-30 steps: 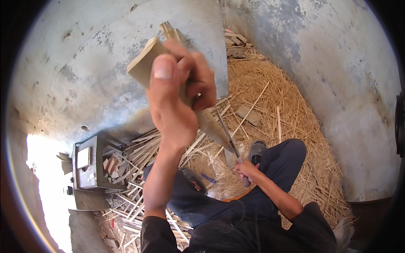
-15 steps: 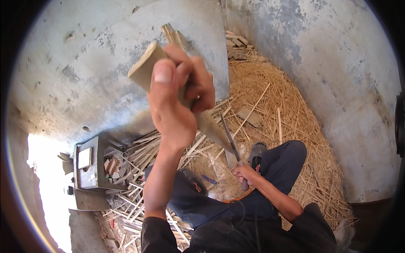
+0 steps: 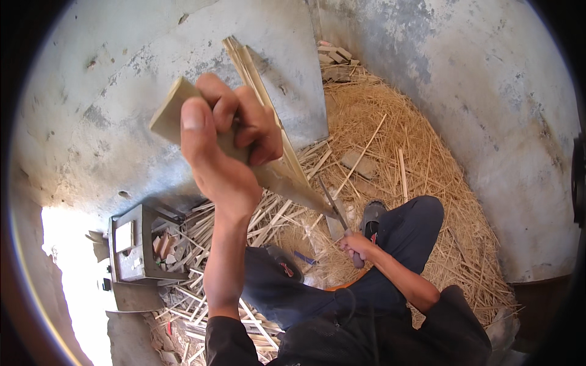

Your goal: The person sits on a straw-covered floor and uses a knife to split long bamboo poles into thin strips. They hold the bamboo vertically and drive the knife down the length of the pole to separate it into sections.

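My left hand point(image 3: 223, 140) is raised high and closed round the upper part of a wide, pale length of split bamboo point(image 3: 292, 188). The bamboo slants down to the right, and its lower end meets the blade of a long knife point(image 3: 333, 202). Low over my lap, my right hand point(image 3: 359, 245) grips the knife by its handle, blade pointing up and away. From this angle I cannot tell how deep the blade sits in the bamboo.
Thin shavings point(image 3: 439, 207) and loose strips point(image 3: 204, 238) cover the floor. Bundled long strips point(image 3: 253, 76) lean on the wall. A worn wooden stool-like frame point(image 3: 131, 256) lies at the left. A blue-handled object point(image 3: 304, 258) rests between my legs, and bricks point(image 3: 334, 55) sit in the far corner.
My left hand has shifted left and slightly down with the upper end of the bamboo. My right hand and the knife stay nearly in place.
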Motion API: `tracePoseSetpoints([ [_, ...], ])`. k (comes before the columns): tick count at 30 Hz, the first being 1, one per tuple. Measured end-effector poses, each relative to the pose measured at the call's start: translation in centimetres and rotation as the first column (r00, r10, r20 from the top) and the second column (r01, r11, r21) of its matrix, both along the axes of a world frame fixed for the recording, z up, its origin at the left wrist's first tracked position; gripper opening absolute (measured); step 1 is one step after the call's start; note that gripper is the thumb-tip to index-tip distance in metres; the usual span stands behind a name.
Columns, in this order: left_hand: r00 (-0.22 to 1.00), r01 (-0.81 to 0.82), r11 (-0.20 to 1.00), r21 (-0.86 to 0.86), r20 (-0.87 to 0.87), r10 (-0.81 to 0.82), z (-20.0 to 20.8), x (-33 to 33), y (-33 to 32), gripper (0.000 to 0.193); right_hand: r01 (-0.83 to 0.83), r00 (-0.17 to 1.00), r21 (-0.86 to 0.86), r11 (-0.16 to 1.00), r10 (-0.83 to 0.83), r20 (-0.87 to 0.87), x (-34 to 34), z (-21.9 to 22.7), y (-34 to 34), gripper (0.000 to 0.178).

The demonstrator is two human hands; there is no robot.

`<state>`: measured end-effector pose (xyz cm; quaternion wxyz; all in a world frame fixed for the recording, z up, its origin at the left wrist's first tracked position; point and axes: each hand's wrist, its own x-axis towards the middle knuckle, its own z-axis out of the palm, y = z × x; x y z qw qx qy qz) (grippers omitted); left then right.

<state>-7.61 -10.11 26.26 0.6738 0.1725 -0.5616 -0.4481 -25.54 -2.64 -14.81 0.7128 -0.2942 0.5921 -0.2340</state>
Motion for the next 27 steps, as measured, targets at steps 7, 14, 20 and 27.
tracePoseSetpoints([
  [7,0.955,-0.296,0.953,-0.061,0.012,0.297,0.3,1.1,-1.5,0.035,0.107,0.990,-0.249,0.963,-0.079,0.118,2.0,5.4,1.0,0.020],
  [14,0.989,-0.150,0.988,-0.040,0.009,0.150,0.4,1.6,-2.7,0.036,0.290,0.812,-0.249,0.924,-0.100,0.575,0.9,18.8,0.4,0.025],
  [20,0.988,-0.125,0.989,-0.082,0.077,0.131,0.4,-0.2,-2.3,0.038,0.267,0.883,-0.360,0.894,-0.077,0.463,1.9,18.2,1.8,0.019],
  [27,0.989,-0.095,0.990,-0.103,0.106,0.106,0.4,-1.4,-1.4,0.039,0.162,0.884,0.176,0.971,-0.222,0.411,0.9,8.4,3.2,0.017],
])
